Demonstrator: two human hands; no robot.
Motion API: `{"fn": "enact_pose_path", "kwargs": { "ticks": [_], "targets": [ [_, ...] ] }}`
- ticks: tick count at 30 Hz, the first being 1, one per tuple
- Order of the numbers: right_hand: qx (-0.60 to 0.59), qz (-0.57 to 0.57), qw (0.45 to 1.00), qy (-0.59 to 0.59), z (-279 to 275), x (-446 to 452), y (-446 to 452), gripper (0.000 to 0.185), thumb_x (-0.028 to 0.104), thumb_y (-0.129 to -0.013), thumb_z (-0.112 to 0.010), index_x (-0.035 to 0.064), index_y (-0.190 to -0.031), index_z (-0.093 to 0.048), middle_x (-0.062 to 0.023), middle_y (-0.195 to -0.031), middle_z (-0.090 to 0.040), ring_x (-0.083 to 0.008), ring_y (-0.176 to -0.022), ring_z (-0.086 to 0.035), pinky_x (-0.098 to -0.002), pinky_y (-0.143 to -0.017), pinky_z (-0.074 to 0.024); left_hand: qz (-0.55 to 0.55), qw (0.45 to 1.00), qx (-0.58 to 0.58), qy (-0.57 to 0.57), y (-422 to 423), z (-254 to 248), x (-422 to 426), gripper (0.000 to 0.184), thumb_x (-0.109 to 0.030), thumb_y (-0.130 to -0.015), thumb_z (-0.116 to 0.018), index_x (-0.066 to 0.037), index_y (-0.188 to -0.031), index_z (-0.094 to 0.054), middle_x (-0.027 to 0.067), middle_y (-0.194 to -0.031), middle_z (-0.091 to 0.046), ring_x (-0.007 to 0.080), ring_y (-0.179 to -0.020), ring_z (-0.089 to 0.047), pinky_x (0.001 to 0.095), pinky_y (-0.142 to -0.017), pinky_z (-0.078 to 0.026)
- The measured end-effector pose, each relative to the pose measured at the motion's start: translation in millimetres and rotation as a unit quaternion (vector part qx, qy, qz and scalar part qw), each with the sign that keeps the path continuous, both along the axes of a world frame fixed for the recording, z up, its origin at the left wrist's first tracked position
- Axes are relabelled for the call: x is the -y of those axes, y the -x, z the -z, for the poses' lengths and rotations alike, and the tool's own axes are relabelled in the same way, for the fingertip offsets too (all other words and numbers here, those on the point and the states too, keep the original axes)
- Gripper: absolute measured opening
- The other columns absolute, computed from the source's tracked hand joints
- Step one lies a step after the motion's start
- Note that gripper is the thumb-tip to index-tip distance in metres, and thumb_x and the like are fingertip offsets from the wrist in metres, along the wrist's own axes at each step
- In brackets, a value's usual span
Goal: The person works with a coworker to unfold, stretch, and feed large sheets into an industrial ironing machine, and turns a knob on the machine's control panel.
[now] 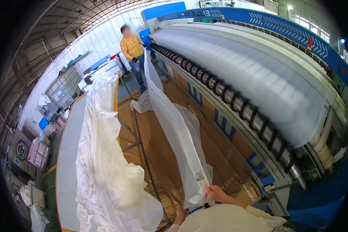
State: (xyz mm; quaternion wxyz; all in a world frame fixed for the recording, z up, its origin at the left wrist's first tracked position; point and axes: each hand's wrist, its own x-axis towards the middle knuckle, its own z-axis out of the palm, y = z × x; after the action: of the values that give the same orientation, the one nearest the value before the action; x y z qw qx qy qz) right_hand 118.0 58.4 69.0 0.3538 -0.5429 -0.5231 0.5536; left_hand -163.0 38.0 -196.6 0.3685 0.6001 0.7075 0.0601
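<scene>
Under a ribbed roof [62, 19], pinching the near end of a long white sheet [170, 123] in the right hand [217, 193], just beside a tag [199, 176]. At the near corner with the left hand [180, 214], grip too hidden to tell. Stretched away above a brown floor cover [224, 154], between a cloth heap [104, 166] on a table [69, 154] and a machine [239, 62] with a coil-wrapped roller [236, 96]. Held up at the far end by a person [131, 48].

Top [230, 220]: is showing plain cream
Right sleeve [263, 215]: is showing cream, ending short
Left hand [180, 213], right hand [217, 193]: are showing bare
</scene>
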Motion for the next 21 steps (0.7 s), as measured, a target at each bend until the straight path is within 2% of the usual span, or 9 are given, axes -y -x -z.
{"fn": "enact_pose_path", "kwargs": {
  "ticks": [3, 7, 9, 14, 16, 18, 19, 20, 21],
  "targets": [
    [0.16, 0.001, 0.979, -0.128, -25, 7, -2, 0.04, 0.032, -0.091, -0.04, -0.0019, -0.077, -0.055, -0.0167, -0.078, -0.056, -0.0297, -0.073, -0.055, -0.038, -0.066, -0.0421, -0.065, 0.997, 0.051, 0.003, 4, -16, -11, 0.023, -0.02, -0.073, -0.055, -0.006, -0.09, -0.062, 0.0183, -0.082, -0.063, 0.034, -0.081, -0.06, 0.0427, -0.069, -0.047],
    [0.269, 0.014, 0.953, -0.14, -24, 1, -21, 0.036, 0.03, -0.09, -0.038, 0.0, -0.079, -0.055, -0.0218, -0.078, -0.057, -0.039, -0.072, -0.054, -0.0413, -0.062, -0.0425, -0.085, 0.993, 0.069, -0.033, -4, -29, -13, 0.023, -0.02, -0.072, -0.056, -0.005, -0.088, -0.063, 0.0187, -0.083, -0.063, 0.0344, -0.082, -0.06, 0.0426, -0.069, -0.047],
    [0.284, 0.034, 0.948, -0.142, -20, -1, -27, 0.036, 0.03, -0.09, -0.039, -0.0004, -0.079, -0.055, -0.022, -0.077, -0.057, -0.0388, -0.072, -0.054, -0.0424, -0.062, -0.0422, -0.089, 0.99, 0.068, -0.09, -7, -30, -9, 0.023, -0.019, -0.07, -0.057, -0.005, -0.088, -0.062, 0.019, -0.084, -0.062, 0.0355, -0.082, -0.06, 0.0429, -0.069, -0.047],
    [0.307, 0.08, 0.939, -0.134, 3, 5, -24, 0.037, 0.031, -0.089, -0.04, -0.0016, -0.079, -0.055, -0.0222, -0.074, -0.054, -0.0377, -0.073, -0.054, -0.0453, -0.064, -0.0413, -0.071, 0.996, 0.023, -0.051, -6, -27, 3, 0.022, -0.017, -0.069, -0.058, -0.005, -0.087, -0.062, 0.0191, -0.084, -0.062, 0.0367, -0.081, -0.059, 0.0434, -0.069, -0.047],
    [0.306, 0.084, 0.939, -0.132, 3, 6, -23, 0.038, 0.032, -0.089, -0.04, -0.0018, -0.079, -0.054, -0.0221, -0.073, -0.054, -0.0374, -0.074, -0.054, -0.0457, -0.065, -0.0411, -0.009, 0.998, -0.019, -0.066, 8, 10, 2, 0.021, -0.017, -0.07, -0.056, -0.005, -0.087, -0.062, 0.0188, -0.084, -0.063, 0.0366, -0.08, -0.059, 0.0432, -0.069, -0.047],
    [0.276, 0.085, 0.949, -0.127, -1, 7, -19, 0.037, 0.03, -0.087, -0.044, -0.0024, -0.074, -0.054, -0.0236, -0.073, -0.054, -0.0388, -0.07, -0.054, -0.0444, -0.062, -0.0415, 0.021, 0.996, -0.041, -0.073, 10, 16, -2, 0.02, -0.016, -0.071, -0.056, -0.005, -0.087, -0.062, 0.0187, -0.084, -0.063, 0.0365, -0.08, -0.059, 0.0431, -0.069, -0.046],
    [0.261, 0.085, 0.953, -0.125, -2, 7, -17, 0.037, 0.03, -0.086, -0.046, -0.0028, -0.071, -0.054, -0.0244, -0.073, -0.054, -0.0394, -0.068, -0.054, -0.0438, -0.061, -0.0417, 0.062, 0.949, 0.053, -0.304, 9, 19, -6, 0.02, -0.017, -0.072, -0.055, -0.006, -0.087, -0.062, 0.0182, -0.084, -0.063, 0.036, -0.08, -0.059, 0.0428, -0.069, -0.047],
    [0.261, 0.085, 0.953, -0.125, -2, 7, -18, 0.037, 0.03, -0.086, -0.046, -0.0028, -0.071, -0.054, -0.0244, -0.073, -0.054, -0.0394, -0.068, -0.054, -0.0438, -0.061, -0.0417, 0.099, 0.839, 0.143, -0.515, 7, 18, -10, 0.021, -0.018, -0.073, -0.054, -0.007, -0.088, -0.063, 0.0178, -0.083, -0.063, 0.0355, -0.08, -0.059, 0.0426, -0.069, -0.047],
    [0.263, 0.088, 0.954, -0.116, -2, 7, -18, 0.037, 0.03, -0.086, -0.045, -0.0027, -0.071, -0.054, -0.0243, -0.073, -0.054, -0.0395, -0.068, -0.054, -0.0438, -0.06, -0.0418, 0.112, 0.762, 0.194, -0.608, 5, 17, -13, 0.021, -0.018, -0.073, -0.054, -0.007, -0.088, -0.063, 0.0176, -0.083, -0.063, 0.0353, -0.08, -0.059, 0.0424, -0.069, -0.047]
  ]
}}
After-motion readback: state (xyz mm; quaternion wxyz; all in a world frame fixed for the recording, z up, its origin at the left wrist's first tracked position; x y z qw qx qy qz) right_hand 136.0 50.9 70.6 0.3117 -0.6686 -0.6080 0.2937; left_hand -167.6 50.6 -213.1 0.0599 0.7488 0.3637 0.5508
